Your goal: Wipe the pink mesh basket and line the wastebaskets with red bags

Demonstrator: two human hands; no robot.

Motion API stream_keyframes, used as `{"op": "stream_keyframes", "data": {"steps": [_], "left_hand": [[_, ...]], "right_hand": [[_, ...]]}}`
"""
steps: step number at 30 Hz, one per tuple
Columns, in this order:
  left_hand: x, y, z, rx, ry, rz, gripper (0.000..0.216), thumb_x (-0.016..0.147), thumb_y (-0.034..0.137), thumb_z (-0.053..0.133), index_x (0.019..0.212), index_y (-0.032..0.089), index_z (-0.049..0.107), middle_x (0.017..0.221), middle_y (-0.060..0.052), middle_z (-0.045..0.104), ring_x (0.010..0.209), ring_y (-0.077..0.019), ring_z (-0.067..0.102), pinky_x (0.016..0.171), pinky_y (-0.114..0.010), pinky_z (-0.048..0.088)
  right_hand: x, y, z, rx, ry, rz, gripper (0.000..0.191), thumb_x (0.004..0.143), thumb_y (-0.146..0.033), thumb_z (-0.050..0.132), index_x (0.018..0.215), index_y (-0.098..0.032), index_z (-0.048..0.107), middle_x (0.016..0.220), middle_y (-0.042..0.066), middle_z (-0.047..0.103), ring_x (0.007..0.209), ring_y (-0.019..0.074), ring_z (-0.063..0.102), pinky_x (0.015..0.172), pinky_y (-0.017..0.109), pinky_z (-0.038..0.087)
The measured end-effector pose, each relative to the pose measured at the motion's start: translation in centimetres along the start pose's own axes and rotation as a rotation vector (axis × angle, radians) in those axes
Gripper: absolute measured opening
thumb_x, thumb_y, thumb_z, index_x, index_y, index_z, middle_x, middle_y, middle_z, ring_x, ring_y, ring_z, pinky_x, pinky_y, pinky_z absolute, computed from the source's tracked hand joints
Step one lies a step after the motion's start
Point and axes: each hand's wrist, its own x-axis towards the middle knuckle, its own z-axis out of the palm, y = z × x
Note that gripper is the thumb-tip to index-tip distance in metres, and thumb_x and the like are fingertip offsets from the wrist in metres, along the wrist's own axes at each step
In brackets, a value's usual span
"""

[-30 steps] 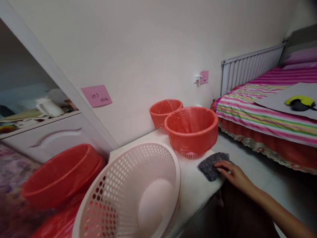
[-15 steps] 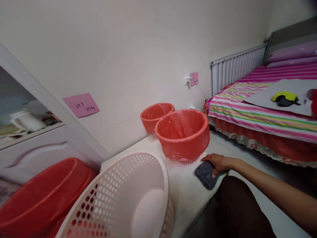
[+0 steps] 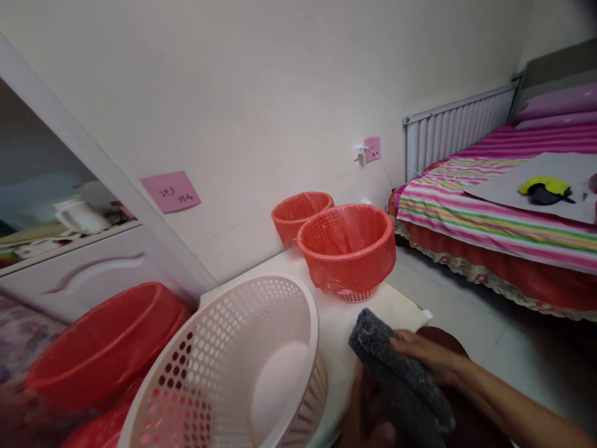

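Observation:
My right hand (image 3: 431, 358) is closed on a dark grey felt-like cloth (image 3: 396, 373) and holds it up off the white tabletop (image 3: 342, 317), near the front edge. Under the cloth's near end a dim shape looks like my left hand (image 3: 366, 410); its fingers are hidden. Just left of the cloth a pale pink perforated basket (image 3: 261, 287) stands tilted towards me. Behind the cloth, a red basket lined with clear plastic (image 3: 347, 261) sits on the table, and a smaller red basket (image 3: 298, 214) stands behind that, against the wall.
A large red basin (image 3: 102, 342) sits low at the left, below a white cabinet (image 3: 93, 274). A bed with a striped cover (image 3: 489, 211) and a white radiator (image 3: 452, 124) fill the right. A pink note (image 3: 170, 191) sticks to the wall. Grey floor lies between table and bed.
My right hand, which rested on the cloth lying flat on the table, has closed on it, lifted it and drawn it towards me. The view shifted slightly.

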Motion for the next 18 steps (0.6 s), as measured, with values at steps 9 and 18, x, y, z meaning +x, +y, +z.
{"op": "stream_keyframes", "data": {"steps": [9, 18], "left_hand": [[-0.4, -3.6, 0.9, -0.535, 0.126, -0.270, 0.061, 0.068, 0.046, 0.078, 0.117, 0.013, 0.064, 0.108, -0.015, 0.074, 0.111, -0.0324, 0.065, 0.100, -0.042, 0.046], [0.1, -4.5, 0.3, -0.526, 0.257, -0.229, 0.071, 0.068, 0.030, 0.079, 0.131, 0.015, 0.051, 0.101, -0.013, 0.076, 0.100, -0.0299, 0.070, 0.095, -0.043, 0.049]], "right_hand": [[-3.3, 7.5, 5.9, 0.514, 0.087, 0.251, 0.064, 0.091, -0.067, 0.035, 0.106, -0.018, 0.073, 0.095, 0.012, 0.077, 0.096, 0.0290, 0.070, 0.096, 0.044, 0.049], [-4.1, 9.8, 1.7, -0.198, 0.317, -0.072, 0.087, 0.058, -0.058, 0.082, 0.133, -0.023, 0.054, 0.130, 0.015, 0.063, 0.120, 0.0364, 0.056, 0.103, 0.052, 0.041]]}}
